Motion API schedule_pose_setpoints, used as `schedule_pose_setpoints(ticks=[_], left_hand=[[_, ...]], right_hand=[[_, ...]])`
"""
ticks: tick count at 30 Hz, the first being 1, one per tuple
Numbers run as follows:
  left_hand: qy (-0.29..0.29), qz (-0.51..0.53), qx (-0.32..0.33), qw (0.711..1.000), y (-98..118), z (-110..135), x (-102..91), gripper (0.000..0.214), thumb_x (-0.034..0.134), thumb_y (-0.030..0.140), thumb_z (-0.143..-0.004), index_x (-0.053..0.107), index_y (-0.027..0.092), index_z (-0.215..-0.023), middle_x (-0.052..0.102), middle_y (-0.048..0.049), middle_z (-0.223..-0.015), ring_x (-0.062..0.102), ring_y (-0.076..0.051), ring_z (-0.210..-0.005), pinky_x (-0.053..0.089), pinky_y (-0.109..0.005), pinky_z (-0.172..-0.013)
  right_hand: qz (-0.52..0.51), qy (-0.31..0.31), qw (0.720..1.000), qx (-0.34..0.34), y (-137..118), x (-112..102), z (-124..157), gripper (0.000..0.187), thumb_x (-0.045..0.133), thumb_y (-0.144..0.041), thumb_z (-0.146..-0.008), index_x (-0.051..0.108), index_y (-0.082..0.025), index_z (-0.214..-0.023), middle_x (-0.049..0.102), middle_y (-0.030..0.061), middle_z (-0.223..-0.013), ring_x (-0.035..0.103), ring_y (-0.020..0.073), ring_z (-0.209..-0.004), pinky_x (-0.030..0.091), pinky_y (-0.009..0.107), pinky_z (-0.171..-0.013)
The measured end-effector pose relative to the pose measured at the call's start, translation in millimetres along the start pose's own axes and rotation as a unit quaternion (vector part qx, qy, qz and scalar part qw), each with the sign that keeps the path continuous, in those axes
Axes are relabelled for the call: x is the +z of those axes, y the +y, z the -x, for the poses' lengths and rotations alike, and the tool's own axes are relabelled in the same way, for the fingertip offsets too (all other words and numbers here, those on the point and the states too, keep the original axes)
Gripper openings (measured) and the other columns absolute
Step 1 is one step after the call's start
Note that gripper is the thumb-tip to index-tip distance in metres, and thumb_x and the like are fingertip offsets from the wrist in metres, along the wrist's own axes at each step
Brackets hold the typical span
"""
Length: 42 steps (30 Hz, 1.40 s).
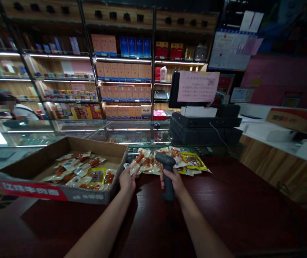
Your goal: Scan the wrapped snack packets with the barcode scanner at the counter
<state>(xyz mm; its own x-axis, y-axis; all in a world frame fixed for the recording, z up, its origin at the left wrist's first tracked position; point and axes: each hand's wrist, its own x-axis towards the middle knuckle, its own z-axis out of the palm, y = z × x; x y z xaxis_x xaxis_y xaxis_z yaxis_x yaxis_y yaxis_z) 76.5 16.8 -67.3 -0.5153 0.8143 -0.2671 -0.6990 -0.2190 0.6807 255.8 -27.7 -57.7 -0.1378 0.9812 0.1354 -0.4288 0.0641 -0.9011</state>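
Note:
My right hand (175, 181) is wrapped round the handle of a dark grey barcode scanner (167, 166), held upright over the counter. Beside it, my left hand (128, 180) has its fingers closed on a clear vacuum-sealed snack packet (134, 165) with reddish-brown food inside. Just beyond both hands lies a pile of similar packets (149, 162), with yellow-edged packets (193, 161) at its right end. To the left stands an open shallow cardboard box (86, 196) with several more sealed packets (72, 166) in it.
The dark red wooden counter (150, 222) runs under everything. A monitor with a pink paper sign (198, 86) stands on black checkout equipment (204, 129) at the back right. Behind the glass counter are lit shelves of boxed goods (123, 72). A person (21, 111) is at the far left.

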Motion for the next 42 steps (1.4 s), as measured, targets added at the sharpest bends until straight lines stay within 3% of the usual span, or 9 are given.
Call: schedule_pose_setpoints(ticks=[6,11,18,25,28,31,35,37,42], left_hand=[[0.069,-0.064,-0.069,0.993,-10,-4,40.0,0.011,0.051,0.006,-0.078,0.052,0.012,-0.068,0.053,0.0010,-0.059,0.048,-0.006,-0.039,0.031,-0.014,-0.032],[0.037,-0.079,-0.113,0.990,-30,-2,56.5,0.021,0.045,-0.004,-0.077,0.047,0.015,-0.068,0.051,0.0021,-0.057,0.049,-0.006,-0.041,0.040,-0.013,-0.039],[-0.022,-0.115,-0.147,0.982,-44,12,61.5,0.026,0.047,-0.011,-0.072,0.048,0.014,-0.065,0.050,0.0007,-0.055,0.053,-0.007,-0.046,0.051,-0.017,-0.048],[-0.040,-0.119,-0.142,0.982,-34,19,48.5,0.019,0.054,-0.005,-0.076,0.051,0.013,-0.071,0.056,-0.0023,-0.064,0.058,-0.009,-0.052,0.054,-0.020,-0.050],[-0.068,-0.134,-0.135,0.979,-16,23,40.8,0.016,0.053,-0.003,-0.077,0.052,0.012,-0.071,0.057,-0.0030,-0.063,0.059,-0.010,-0.051,0.054,-0.021,-0.051],[-0.173,-0.179,-0.091,0.964,17,22,33.4,0.014,0.057,0.001,-0.075,0.052,0.012,-0.068,0.058,-0.0027,-0.058,0.059,-0.010,-0.050,0.055,-0.023,-0.053],[-0.303,-0.323,-0.031,0.896,77,-2,23.1,0.018,0.073,0.011,-0.061,0.057,0.013,-0.067,0.062,-0.0046,-0.059,0.061,-0.015,-0.051,0.052,-0.026,-0.048],[-0.304,-0.421,-0.001,0.855,109,-26,16.8,0.023,0.077,0.012,-0.051,0.060,0.013,-0.067,0.062,-0.0041,-0.058,0.060,-0.016,-0.050,0.049,-0.025,-0.045],[-0.177,-0.586,0.058,0.788,164,-91,-4.2,0.024,0.072,0.004,-0.042,0.060,0.018,-0.057,0.057,0.0010,-0.050,0.056,-0.015,-0.050,0.047,-0.024,-0.053]], right_hand=[[-0.010,0.053,0.998,-0.043,-29,-36,5,0.034,0.071,-0.040,-0.066,0.058,-0.015,-0.084,0.060,-0.0026,-0.050,0.052,0.0109,-0.034,0.046,0.022,-0.033],[-0.013,0.083,0.995,-0.061,-38,-56,13,0.030,0.070,-0.039,-0.068,0.058,-0.016,-0.082,0.061,-0.0025,-0.051,0.052,0.0108,-0.035,0.045,0.021,-0.034],[-0.027,0.065,0.996,-0.063,-37,-62,17,0.030,0.070,-0.040,-0.067,0.057,-0.016,-0.080,0.061,-0.0025,-0.051,0.052,0.0108,-0.035,0.046,0.021,-0.034],[-0.018,0.058,0.997,-0.045,-35,-53,19,0.032,0.070,-0.041,-0.065,0.057,-0.015,-0.076,0.061,-0.0020,-0.050,0.051,0.0104,-0.034,0.045,0.021,-0.033],[-0.015,0.047,0.998,-0.035,-34,-42,18,0.032,0.070,-0.041,-0.065,0.058,-0.015,-0.079,0.060,-0.0023,-0.050,0.052,0.0103,-0.035,0.045,0.020,-0.033],[-0.012,0.029,0.999,-0.022,-27,-28,13,0.032,0.071,-0.041,-0.065,0.058,-0.015,-0.079,0.060,-0.0024,-0.050,0.052,0.0102,-0.035,0.045,0.020,-0.033],[-0.010,-0.003,1.000,-0.008,-13,-5,4,0.031,0.069,-0.041,-0.067,0.058,-0.015,-0.078,0.060,-0.0019,-0.051,0.051,0.0105,-0.034,0.045,0.021,-0.032],[-0.012,-0.022,1.000,0.001,-5,9,0,0.030,0.069,-0.041,-0.067,0.057,-0.015,-0.077,0.061,-0.0016,-0.051,0.052,0.0106,-0.034,0.045,0.021,-0.033],[-0.008,-0.082,0.996,0.026,17,35,-3,0.031,0.070,-0.038,-0.067,0.058,-0.015,-0.082,0.061,-0.0016,-0.051,0.053,0.0109,-0.035,0.044,0.020,-0.033]])
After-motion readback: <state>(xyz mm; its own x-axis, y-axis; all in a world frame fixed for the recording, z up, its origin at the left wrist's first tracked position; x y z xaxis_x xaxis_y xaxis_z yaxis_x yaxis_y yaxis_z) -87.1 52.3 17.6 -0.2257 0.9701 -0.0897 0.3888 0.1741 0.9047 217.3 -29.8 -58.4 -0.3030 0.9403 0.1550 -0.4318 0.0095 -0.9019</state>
